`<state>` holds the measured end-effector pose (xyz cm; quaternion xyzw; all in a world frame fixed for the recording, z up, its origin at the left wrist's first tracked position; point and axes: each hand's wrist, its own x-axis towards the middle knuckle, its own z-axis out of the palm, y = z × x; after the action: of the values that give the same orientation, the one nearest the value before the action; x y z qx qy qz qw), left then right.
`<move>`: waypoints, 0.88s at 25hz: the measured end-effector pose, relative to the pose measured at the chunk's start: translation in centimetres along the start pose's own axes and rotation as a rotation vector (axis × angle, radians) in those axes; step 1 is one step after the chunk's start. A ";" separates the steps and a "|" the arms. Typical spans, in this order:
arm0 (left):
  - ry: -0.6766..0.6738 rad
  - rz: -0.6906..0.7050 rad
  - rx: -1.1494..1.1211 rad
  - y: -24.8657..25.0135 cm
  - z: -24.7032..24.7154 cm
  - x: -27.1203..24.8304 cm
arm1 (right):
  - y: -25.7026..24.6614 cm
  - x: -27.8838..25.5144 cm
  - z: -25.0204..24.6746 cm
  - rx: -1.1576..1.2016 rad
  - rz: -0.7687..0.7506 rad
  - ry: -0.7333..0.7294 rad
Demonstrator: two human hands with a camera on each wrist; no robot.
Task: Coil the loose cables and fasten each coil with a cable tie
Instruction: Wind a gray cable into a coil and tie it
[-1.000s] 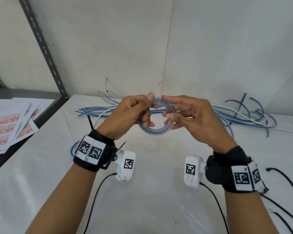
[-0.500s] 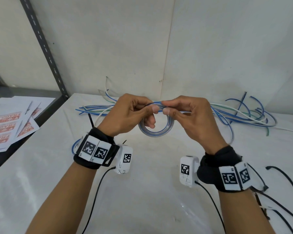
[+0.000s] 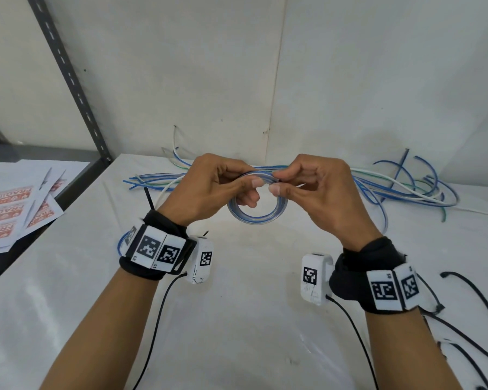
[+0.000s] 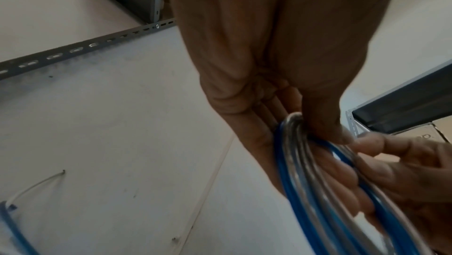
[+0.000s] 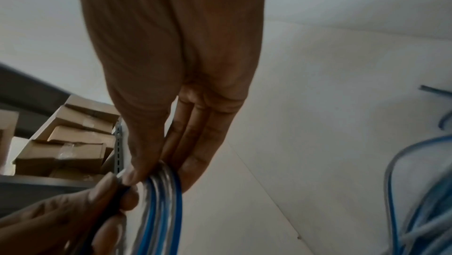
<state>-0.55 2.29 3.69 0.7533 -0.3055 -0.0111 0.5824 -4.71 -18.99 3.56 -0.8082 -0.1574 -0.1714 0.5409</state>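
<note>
One coil (image 3: pixel 257 218) of blue and clear cable, two hands, one pile of loose cables (image 3: pixel 400 190), several black cable ties (image 3: pixel 473 294), several FRAGILE label sheets (image 3: pixel 9 209).

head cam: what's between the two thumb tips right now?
Head view: the top arc of the blue-and-clear cable coil, with a thin black cable tie across it. Left hand and right hand pinch either side.

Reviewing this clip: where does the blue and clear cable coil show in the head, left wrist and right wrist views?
Head: cable coil at centre, raised above the table, both hands at its top.
Left wrist: lower right, under the left hand, running off the bottom edge.
Right wrist: bottom centre, under the right hand, running off the bottom edge.
Shared landmark: the two thumbs meeting at the coil's top.
</note>
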 end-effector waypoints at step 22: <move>0.041 -0.117 -0.075 0.1 -1.8 -0.5 | 0.3 0.2 0.0 0.087 0.042 0.005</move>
<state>-0.33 4.05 4.19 0.7476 -0.2484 -0.0408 0.6145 -4.42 -19.13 3.40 -0.7865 -0.1464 -0.1551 0.5796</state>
